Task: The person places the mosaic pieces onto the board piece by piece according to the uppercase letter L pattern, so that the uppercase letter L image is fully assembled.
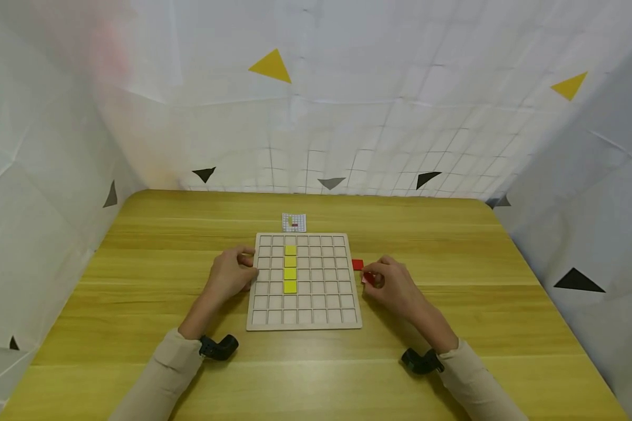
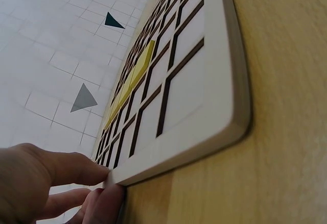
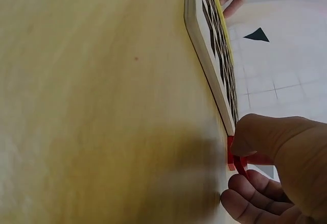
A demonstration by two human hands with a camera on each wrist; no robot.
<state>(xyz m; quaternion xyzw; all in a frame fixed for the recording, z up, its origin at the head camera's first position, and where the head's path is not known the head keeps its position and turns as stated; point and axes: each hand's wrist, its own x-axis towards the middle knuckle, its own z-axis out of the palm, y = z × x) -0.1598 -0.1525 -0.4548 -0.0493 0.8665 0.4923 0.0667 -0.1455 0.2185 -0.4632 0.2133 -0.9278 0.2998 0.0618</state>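
Observation:
A pale wooden grid board (image 1: 304, 327) lies flat on the table. Several yellow square tiles (image 1: 290, 273) form one vertical column in its cells. At the board's left edge, my left hand (image 1: 229, 273) grips the rim between thumb and finger. Just off the right edge, my right hand (image 1: 397, 286) pinches a red square tile (image 3: 239, 167) between thumb and fingertips, tilted and partly hidden by them. Another red tile (image 1: 357, 265) lies on the table against the board's right side, beside those fingers.
A small printed card (image 1: 294, 223) with a grid and coloured cells lies behind the board's far edge. The wooden table (image 1: 316, 380) is enclosed by white sheets (image 1: 347, 117) with yellow, black and grey triangles. Dark wrist cameras (image 1: 218, 348) sit on both wrists.

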